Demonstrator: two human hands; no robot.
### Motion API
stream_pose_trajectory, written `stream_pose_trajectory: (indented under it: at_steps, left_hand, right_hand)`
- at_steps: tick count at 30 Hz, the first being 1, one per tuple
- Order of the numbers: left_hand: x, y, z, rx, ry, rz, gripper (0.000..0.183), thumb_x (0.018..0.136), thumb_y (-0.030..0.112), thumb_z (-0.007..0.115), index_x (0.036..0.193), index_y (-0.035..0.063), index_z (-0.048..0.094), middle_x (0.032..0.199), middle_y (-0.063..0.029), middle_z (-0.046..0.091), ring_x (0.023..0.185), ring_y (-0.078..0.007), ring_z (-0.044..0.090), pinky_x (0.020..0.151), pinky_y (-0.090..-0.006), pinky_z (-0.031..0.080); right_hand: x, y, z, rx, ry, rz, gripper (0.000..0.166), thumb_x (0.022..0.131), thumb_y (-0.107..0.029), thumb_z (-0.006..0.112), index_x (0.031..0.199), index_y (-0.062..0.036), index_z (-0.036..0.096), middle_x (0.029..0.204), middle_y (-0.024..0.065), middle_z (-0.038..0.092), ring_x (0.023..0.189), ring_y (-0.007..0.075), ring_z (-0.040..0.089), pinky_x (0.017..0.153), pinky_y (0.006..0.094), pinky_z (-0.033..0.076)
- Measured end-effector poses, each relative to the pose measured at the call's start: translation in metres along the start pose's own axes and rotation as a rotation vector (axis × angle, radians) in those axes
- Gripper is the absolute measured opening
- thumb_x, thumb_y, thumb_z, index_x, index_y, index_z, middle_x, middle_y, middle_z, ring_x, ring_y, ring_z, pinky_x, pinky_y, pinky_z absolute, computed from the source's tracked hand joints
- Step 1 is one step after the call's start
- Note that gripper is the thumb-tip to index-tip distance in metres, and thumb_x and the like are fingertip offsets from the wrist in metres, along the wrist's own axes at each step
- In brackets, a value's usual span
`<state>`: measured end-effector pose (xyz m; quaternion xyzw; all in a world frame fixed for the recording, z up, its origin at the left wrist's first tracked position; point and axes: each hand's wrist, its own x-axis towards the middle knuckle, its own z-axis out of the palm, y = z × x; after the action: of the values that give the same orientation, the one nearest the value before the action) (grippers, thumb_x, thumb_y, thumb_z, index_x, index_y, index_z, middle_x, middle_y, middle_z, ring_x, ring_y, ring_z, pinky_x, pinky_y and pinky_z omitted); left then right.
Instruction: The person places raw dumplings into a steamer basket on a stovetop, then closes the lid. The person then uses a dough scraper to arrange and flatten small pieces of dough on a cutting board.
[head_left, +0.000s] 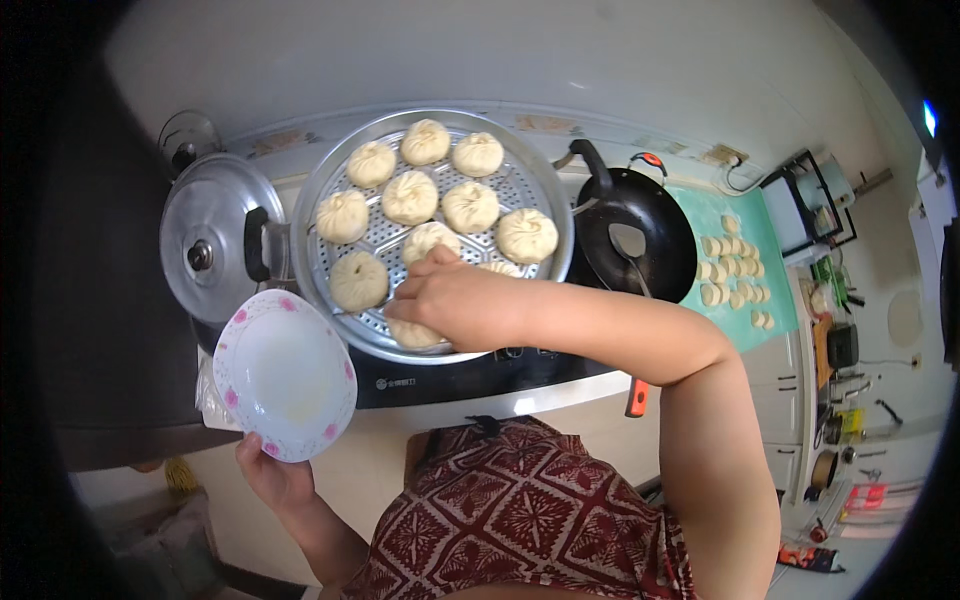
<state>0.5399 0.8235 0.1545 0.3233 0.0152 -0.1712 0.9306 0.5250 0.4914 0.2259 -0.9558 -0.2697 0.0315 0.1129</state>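
A large round metal steamer tray (559, 296) with a perforated base sits over the cooktop. Several pleated dough buns (409, 198) are spread inside it. My right hand (457, 300) reaches down into the tray from the right, over its lower part. Its curled fingers are among a middle bun (430, 241) and a lower bun (414, 334) partly covered by the hand. Whether the fingers grip anything is hidden. My left hand (276, 472) holds the near rim of a white plate (289, 375) with pink flowers, tilted left of the cooktop. Only a wet-looking sheen shows on the plate.
Left of the tray lies a metal pot lid (206, 238). A black wok (660, 225) holding a metal spatula (628, 241) stands to the right. Beyond it, several cut dough pieces (726, 266) rest on a green mat (776, 319). The black cooktop (450, 386) has a front edge near my body.
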Motion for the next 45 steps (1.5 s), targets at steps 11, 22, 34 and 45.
stream_pose_trajectory:
  at_steps: [11, 22, 34, 45]
  left_hand:
    - [-0.012, -0.003, 0.037, -0.072, 0.017, 0.118, 0.056, 0.081, 0.013, 0.055, 0.132, -0.0040, 0.041, 0.129, -0.0163, 0.052, 0.122, -0.0278, 0.049, 0.105, -0.0436, 0.038]
    - [-0.022, -0.006, 0.017, -0.017, 0.079, 0.155, 0.051, 0.082, 0.014, 0.058, 0.128, -0.0045, 0.045, 0.127, -0.0188, 0.053, 0.114, -0.0297, 0.054, 0.100, -0.0443, 0.044]
    - [-0.046, -0.101, 0.126, 0.000, -0.172, 0.042, 0.051, 0.089, 0.008, 0.053, 0.134, -0.0086, 0.035, 0.133, -0.0216, 0.049, 0.118, -0.0292, 0.052, 0.102, -0.0408, 0.043]
    - [-0.141, -0.374, 0.346, 0.134, 0.268, -0.183, 0.069, 0.070, 0.010, 0.061, 0.134, 0.0004, 0.038, 0.130, -0.0197, 0.049, 0.118, -0.0324, 0.050, 0.100, -0.0513, 0.044]
  right_hand:
    - [-0.031, 0.036, -0.030, 0.207, 0.432, 0.303, 0.036, 0.076, -0.006, 0.064, 0.111, 0.0029, 0.060, 0.105, 0.0234, 0.063, 0.098, 0.0374, 0.060, 0.085, 0.0409, 0.049]
    - [-0.036, 0.010, -0.021, 0.375, 0.385, 0.112, 0.035, 0.078, -0.009, 0.064, 0.110, 0.0049, 0.060, 0.099, 0.0226, 0.064, 0.094, 0.0366, 0.062, 0.084, 0.0408, 0.049]
    - [-0.303, 0.073, -0.044, -0.096, 1.127, 0.395, 0.020, 0.078, -0.005, 0.066, 0.097, -0.0016, 0.062, 0.083, 0.0128, 0.066, 0.075, 0.0283, 0.065, 0.066, 0.0346, 0.053]
    - [-0.639, 0.319, 0.109, 0.235, 0.927, 1.131, 0.017, 0.084, -0.009, 0.056, 0.099, -0.0033, 0.062, 0.081, 0.0171, 0.066, 0.075, 0.0327, 0.064, 0.066, 0.0390, 0.051]
